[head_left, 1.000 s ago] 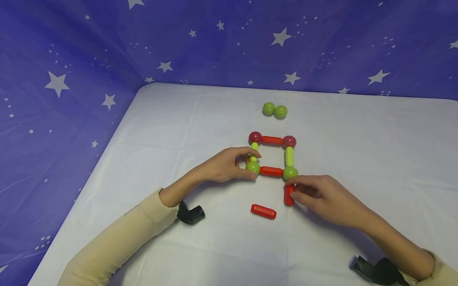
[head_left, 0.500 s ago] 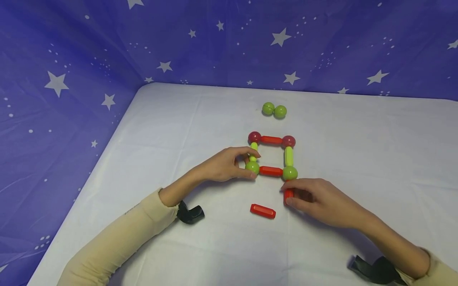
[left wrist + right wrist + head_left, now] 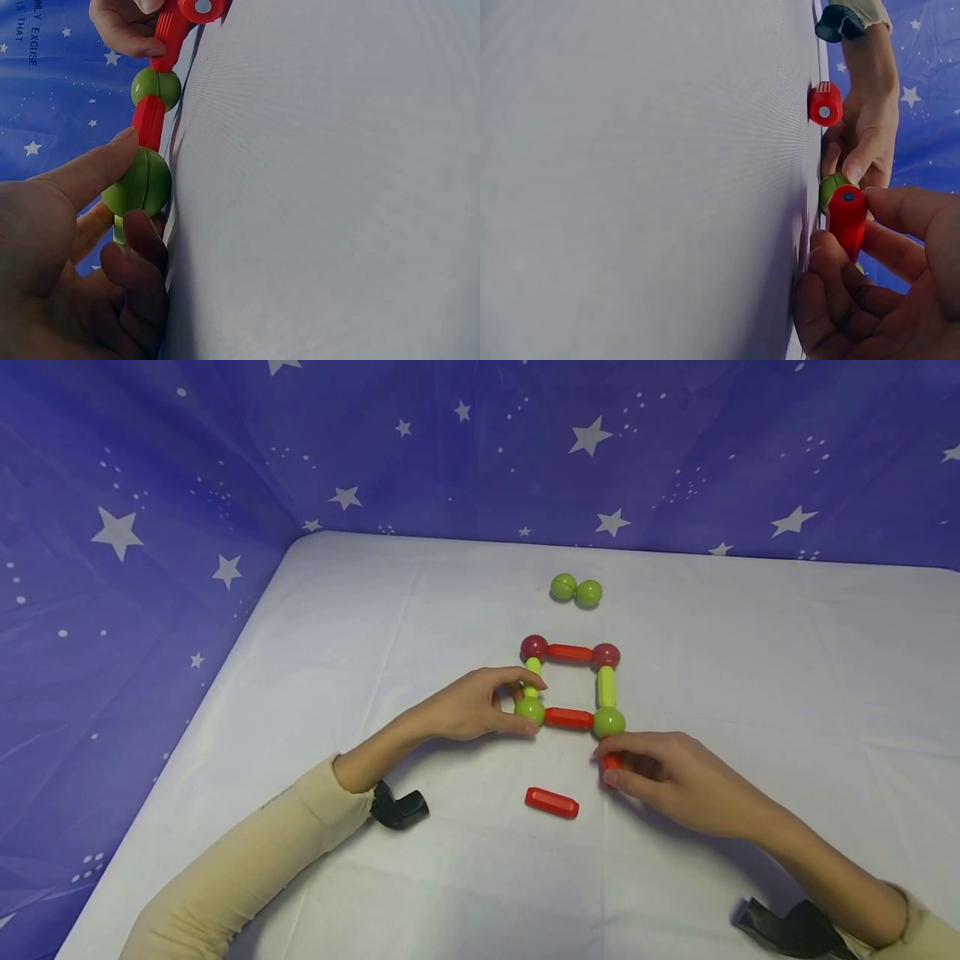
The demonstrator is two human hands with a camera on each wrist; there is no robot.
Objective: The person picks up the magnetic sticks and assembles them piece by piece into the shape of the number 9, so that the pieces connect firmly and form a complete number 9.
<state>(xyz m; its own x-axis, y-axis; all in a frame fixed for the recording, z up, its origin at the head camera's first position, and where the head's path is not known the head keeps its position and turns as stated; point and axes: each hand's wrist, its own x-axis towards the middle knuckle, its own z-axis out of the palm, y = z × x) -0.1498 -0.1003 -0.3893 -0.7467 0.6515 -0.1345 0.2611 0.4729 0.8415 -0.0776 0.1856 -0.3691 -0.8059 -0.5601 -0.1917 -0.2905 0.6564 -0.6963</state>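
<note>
A square of magnetic rods and balls lies on the white table. Its far corners are red balls [image 3: 535,647] and its near corners green balls, joined by red rods [image 3: 568,718] and yellow-green rods [image 3: 607,687]. My left hand [image 3: 472,706] holds the near left green ball [image 3: 529,712] between thumb and fingers. With thumb and fingers, my right hand [image 3: 678,785] pinches a red rod [image 3: 612,763], partly hidden by them. That rod's far end meets the near right green ball [image 3: 609,722], as the left wrist view shows. Its magnetic end [image 3: 848,197] faces the right wrist camera.
A loose red rod [image 3: 552,802] lies in front of the square. Beyond the square, two green balls [image 3: 576,590] sit side by side. A purple star-patterned cloth [image 3: 480,452] hangs behind the table. Black wrist mounts [image 3: 401,810] stick out below both forearms.
My right hand's fingertips have shifted slightly along the red rod, and the rod has swung a little left, then back right. My left hand and the square stay essentially where they were.
</note>
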